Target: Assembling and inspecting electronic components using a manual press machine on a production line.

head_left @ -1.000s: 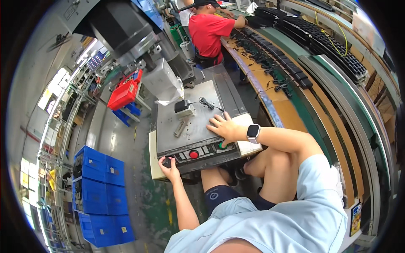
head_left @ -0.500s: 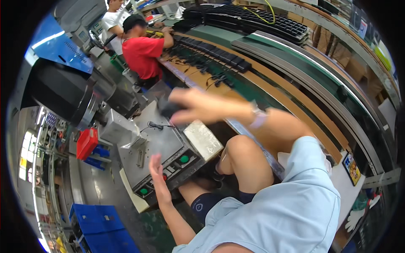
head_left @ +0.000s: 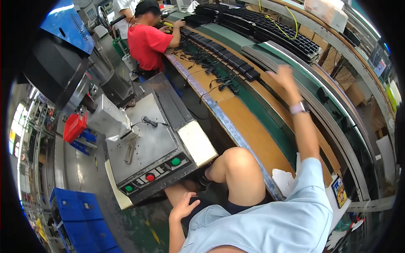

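My right hand point(head_left: 284, 79), a little blurred, is raised over the edge of the conveyor at the right; its thumb stands out from the fingers and no object shows in it. Beyond it a small black block point(head_left: 322, 95) rests on the dark green conveyor belt point(head_left: 337, 114). Close to my thigh, my left hand point(head_left: 184, 206) is open with nothing in it. In front of me is a machine with a metal worktop point(head_left: 156, 141), where a coiled black cord point(head_left: 149, 121) lies beside a metal block point(head_left: 110, 116).
Green buttons point(head_left: 175, 161) and a red button point(head_left: 149, 177) line the machine's front. Black adapters point(head_left: 223, 54) with tangled cords point(head_left: 223, 82) lie along the wooden bench point(head_left: 242, 120). A co-worker in red point(head_left: 147, 44) works at its far end. Blue bins point(head_left: 82, 211) stand at lower left.
My right hand has swung from above the worktop to the conveyor, and the dark object it held is out of it. My left hand has dropped back toward my lap. The view has shifted.
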`<state>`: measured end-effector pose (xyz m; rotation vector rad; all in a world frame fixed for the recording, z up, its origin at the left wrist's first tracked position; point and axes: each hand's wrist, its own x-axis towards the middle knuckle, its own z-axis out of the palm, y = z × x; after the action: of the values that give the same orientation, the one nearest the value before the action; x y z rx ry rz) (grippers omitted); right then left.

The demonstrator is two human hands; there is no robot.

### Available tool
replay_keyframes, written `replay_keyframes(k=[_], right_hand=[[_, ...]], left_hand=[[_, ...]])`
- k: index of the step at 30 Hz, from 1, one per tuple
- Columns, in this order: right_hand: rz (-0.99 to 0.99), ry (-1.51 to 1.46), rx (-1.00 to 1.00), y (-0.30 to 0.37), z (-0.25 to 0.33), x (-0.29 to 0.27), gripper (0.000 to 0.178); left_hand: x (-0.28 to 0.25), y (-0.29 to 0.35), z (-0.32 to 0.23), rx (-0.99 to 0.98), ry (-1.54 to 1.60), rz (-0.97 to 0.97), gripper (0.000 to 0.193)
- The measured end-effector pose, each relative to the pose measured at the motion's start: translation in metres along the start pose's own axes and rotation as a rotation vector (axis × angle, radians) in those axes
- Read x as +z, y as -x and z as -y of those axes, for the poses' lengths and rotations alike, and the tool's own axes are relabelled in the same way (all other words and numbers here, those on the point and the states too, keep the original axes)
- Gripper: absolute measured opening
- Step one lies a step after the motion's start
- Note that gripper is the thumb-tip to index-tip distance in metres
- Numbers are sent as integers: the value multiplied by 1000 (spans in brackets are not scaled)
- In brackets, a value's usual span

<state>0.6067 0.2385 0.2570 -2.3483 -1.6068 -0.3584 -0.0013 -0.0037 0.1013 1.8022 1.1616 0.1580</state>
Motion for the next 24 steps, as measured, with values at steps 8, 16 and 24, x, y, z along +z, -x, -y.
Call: replay_keyframes(k=[8,16,24], right_hand=[[332,-53,23,-11,96,5,62],[-510,-1010,-437,79,137,-199,56],[-307,-1030,-756,81,203,-185,52]], left_hand=[[-38,17,-53,101,167,-187,40],[-202,-6,9,223,453,-907,19],[-310,-148,80,383,239,-924,71]])
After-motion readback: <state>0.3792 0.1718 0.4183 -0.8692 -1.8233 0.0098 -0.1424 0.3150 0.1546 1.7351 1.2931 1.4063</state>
